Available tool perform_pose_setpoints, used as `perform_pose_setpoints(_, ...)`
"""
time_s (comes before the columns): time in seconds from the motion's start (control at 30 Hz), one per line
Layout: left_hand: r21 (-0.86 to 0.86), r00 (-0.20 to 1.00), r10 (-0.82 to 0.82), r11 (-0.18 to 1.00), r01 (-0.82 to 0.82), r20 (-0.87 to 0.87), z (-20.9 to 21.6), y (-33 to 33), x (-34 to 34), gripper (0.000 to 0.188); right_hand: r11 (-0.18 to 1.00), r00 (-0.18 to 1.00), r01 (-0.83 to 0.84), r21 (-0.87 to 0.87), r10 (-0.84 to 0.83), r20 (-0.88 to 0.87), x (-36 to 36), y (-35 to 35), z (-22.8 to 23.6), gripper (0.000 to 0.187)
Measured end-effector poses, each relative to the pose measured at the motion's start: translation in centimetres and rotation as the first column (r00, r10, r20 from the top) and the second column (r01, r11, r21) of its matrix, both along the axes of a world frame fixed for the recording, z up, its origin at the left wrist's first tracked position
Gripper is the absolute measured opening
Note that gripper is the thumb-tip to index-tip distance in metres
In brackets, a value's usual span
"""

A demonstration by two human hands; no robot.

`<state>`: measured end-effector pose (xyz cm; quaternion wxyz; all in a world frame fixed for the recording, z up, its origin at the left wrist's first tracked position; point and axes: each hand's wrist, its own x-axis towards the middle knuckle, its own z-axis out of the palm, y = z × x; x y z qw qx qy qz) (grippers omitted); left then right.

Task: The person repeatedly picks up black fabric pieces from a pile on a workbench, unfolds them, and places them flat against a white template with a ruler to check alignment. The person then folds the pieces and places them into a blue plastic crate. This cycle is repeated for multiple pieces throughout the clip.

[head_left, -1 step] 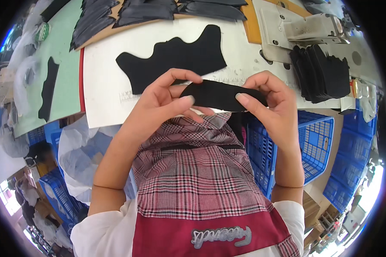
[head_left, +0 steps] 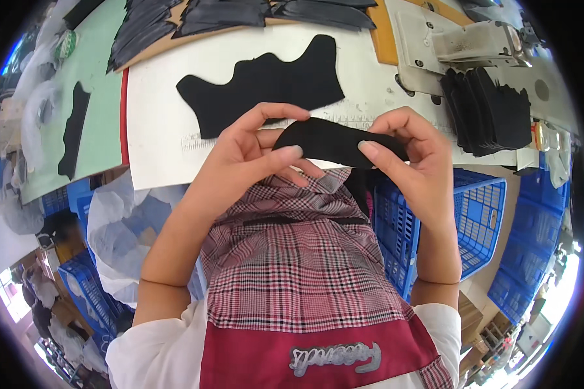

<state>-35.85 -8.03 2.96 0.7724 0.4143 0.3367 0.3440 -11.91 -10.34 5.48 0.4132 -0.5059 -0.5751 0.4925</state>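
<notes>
Between my two hands, above the table's near edge, is a small curved black fabric piece [head_left: 331,141]. My left hand [head_left: 253,146] pinches its left end with thumb and fingers. At its right end my right hand [head_left: 409,146] grips it, thumb on the near face and fingers behind. Just beyond, a larger black fabric piece [head_left: 259,84] with a wavy far edge lies flat on the white table [head_left: 156,129]. My hands partly cover its near edge and the printed ruler marks there.
A stack of black cut pieces [head_left: 486,110] stands at the right, by a sewing machine [head_left: 480,44]. Dark piles [head_left: 220,16] lie on a board at the back. A narrow black piece [head_left: 76,129] rests on the green table [head_left: 104,97]. Blue baskets [head_left: 480,214] stand below, right.
The small black piece bends a little more between my hands, its near edge arching upward. Both hands keep their grip and stay almost in place.
</notes>
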Motion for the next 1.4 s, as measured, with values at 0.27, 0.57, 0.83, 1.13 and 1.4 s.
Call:
perform_pose_setpoints(0.27, 0.265, 0.867, 0.308, 0.940, -0.214, -0.393, 0.5, -2.6, -1.4, 0.018, 0.978, 0.990, 0.134, 0.159, -0.126, -0.059, -2.0, 0.1, -0.9, 0.017)
perform_pose_setpoints(0.57, 0.799, 0.548, 0.716, 0.586, -0.135, -0.432, -0.7, -0.2, -3.2, 0.012, 0.988, 0.989, 0.126, 0.091, -0.132, 0.063, -2.7, 3.9, -2.9, 0.014)
perform_pose_setpoints(0.83, 0.704, 0.430, 0.699, 0.687, -0.180, -0.571, -3.2, 0.1, -2.8, 0.016, 0.983, 0.972, 0.098, 0.153, -0.128, 0.196, -3.4, 5.5, -5.3, 0.018)
perform_pose_setpoints(1.13, 0.723, 0.412, 0.691, 0.683, -0.103, -0.593, -3.4, 0.5, -3.2, 0.025, 0.971, 0.947, 0.113, 0.209, -0.169, 0.273, -4.0, 5.6, -5.9, 0.023)
perform_pose_setpoints(1.4, 0.756, 0.416, 0.707, 0.651, -0.067, -0.572, -3.7, 0.4, -3.2, 0.024, 0.964, 0.935, 0.099, 0.246, -0.175, 0.310, -3.9, 5.7, -6.1, 0.022)
